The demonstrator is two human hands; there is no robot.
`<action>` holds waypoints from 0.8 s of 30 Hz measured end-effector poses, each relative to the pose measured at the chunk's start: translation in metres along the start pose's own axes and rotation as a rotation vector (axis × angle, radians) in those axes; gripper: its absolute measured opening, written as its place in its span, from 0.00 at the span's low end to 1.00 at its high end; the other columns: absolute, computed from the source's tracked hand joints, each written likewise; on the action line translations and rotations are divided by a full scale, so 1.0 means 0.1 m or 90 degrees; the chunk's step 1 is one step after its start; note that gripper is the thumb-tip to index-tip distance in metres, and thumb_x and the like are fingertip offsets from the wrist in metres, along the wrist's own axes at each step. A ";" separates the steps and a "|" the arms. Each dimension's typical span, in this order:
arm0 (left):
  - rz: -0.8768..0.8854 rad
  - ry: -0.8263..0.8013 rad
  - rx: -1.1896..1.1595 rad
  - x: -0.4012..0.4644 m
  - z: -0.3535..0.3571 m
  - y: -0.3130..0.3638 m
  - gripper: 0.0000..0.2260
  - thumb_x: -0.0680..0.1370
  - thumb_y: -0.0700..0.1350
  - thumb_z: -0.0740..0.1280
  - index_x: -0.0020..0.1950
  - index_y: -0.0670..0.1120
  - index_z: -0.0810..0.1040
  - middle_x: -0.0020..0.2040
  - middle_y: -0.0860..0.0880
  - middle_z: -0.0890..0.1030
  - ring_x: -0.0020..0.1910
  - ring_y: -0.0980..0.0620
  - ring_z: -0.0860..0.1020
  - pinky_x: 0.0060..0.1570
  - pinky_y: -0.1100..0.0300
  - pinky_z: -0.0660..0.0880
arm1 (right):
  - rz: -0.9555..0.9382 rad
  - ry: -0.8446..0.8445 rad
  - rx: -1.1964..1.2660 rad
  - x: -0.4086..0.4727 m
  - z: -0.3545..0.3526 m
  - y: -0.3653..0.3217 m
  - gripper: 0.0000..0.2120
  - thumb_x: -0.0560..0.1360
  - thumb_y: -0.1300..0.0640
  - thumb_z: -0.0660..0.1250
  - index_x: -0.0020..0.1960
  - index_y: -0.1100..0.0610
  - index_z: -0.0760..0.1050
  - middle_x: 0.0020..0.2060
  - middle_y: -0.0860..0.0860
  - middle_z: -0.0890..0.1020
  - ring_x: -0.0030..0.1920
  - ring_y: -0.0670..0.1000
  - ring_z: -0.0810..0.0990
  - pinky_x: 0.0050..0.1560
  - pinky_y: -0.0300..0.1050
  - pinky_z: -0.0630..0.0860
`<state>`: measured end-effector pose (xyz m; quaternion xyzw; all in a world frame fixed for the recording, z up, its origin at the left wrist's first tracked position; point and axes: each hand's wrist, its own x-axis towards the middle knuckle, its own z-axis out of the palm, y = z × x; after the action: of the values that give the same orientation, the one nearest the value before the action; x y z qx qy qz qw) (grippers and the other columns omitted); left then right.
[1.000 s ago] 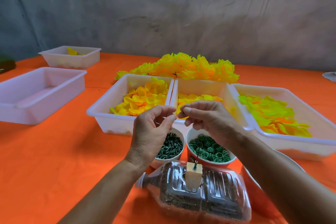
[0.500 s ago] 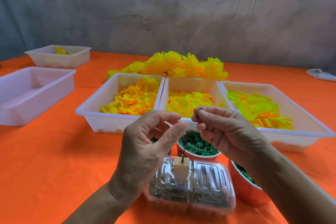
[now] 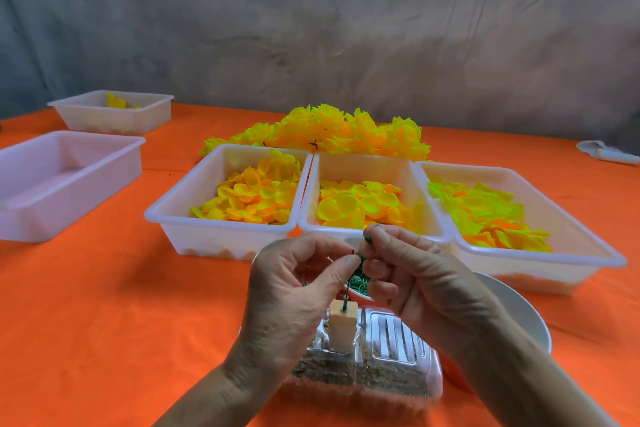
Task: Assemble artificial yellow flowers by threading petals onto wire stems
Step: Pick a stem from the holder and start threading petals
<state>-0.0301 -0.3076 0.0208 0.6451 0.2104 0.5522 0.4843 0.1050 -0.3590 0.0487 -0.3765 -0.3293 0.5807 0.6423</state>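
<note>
Above an orange bench (image 3: 104, 305), the left hand (image 3: 294, 298) pinched a thin wire stem (image 3: 347, 282) standing in a pale block (image 3: 343, 329) on a clear ribbed plastic bottle (image 3: 391, 354). The right hand (image 3: 415, 281) closed its grip on a small green ring (image 3: 367, 238). Glossy yellow petals (image 3: 256, 194) filled white plastic trays (image 3: 207, 236) behind.

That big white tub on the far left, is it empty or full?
Empty, as far as shows: the white tub shows only its bare pale floor, no petals.
</note>
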 end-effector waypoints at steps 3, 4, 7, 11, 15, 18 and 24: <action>-0.005 0.002 -0.023 0.00 0.02 0.04 0.05 0.65 0.46 0.73 0.40 0.48 0.83 0.33 0.49 0.83 0.31 0.56 0.81 0.33 0.66 0.76 | 0.011 0.022 -0.017 -0.01 0.05 0.02 0.06 0.59 0.56 0.74 0.35 0.56 0.82 0.30 0.50 0.78 0.26 0.43 0.73 0.22 0.34 0.67; -0.006 0.002 -0.027 0.00 0.03 0.05 0.06 0.65 0.47 0.73 0.40 0.48 0.83 0.33 0.49 0.84 0.32 0.56 0.81 0.33 0.65 0.77 | 0.013 0.024 -0.021 -0.01 0.06 0.02 0.06 0.59 0.56 0.74 0.35 0.56 0.82 0.30 0.49 0.78 0.26 0.43 0.73 0.22 0.34 0.67; -0.013 0.001 -0.036 0.01 0.05 0.05 0.06 0.66 0.44 0.73 0.41 0.46 0.83 0.34 0.46 0.84 0.33 0.50 0.83 0.35 0.59 0.79 | 0.014 0.030 -0.025 -0.02 0.09 0.04 0.06 0.60 0.57 0.73 0.35 0.57 0.81 0.30 0.50 0.78 0.26 0.43 0.73 0.23 0.33 0.67; -0.015 0.007 -0.029 0.01 0.03 0.04 0.05 0.66 0.44 0.73 0.40 0.46 0.83 0.34 0.46 0.84 0.33 0.50 0.82 0.34 0.58 0.79 | -0.002 0.037 -0.048 -0.01 0.11 0.05 0.05 0.60 0.57 0.73 0.34 0.57 0.81 0.28 0.50 0.77 0.26 0.42 0.72 0.23 0.33 0.65; -0.013 0.016 -0.012 -0.01 0.03 0.04 0.05 0.67 0.45 0.73 0.40 0.47 0.83 0.33 0.46 0.84 0.31 0.51 0.81 0.33 0.59 0.78 | -0.030 0.033 -0.080 -0.03 0.11 0.05 0.06 0.60 0.56 0.73 0.35 0.57 0.81 0.28 0.51 0.77 0.26 0.43 0.72 0.23 0.33 0.66; -0.013 0.019 -0.013 0.00 0.03 0.04 0.07 0.66 0.47 0.74 0.40 0.46 0.83 0.33 0.45 0.83 0.31 0.50 0.80 0.33 0.59 0.77 | -0.061 0.024 -0.121 -0.05 0.10 0.03 0.06 0.60 0.56 0.73 0.35 0.57 0.81 0.29 0.52 0.76 0.26 0.43 0.71 0.24 0.33 0.66; 0.001 0.004 -0.063 -0.01 0.04 0.02 0.08 0.67 0.45 0.73 0.40 0.41 0.82 0.35 0.44 0.84 0.33 0.52 0.82 0.35 0.64 0.77 | -0.198 0.008 -0.329 -0.09 0.11 -0.03 0.08 0.65 0.53 0.71 0.38 0.58 0.81 0.28 0.53 0.78 0.28 0.45 0.72 0.28 0.34 0.69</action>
<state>-0.0275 -0.3105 0.0221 0.6188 0.1836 0.5644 0.5146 0.0963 -0.3665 0.0571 -0.4764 -0.5157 0.3701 0.6083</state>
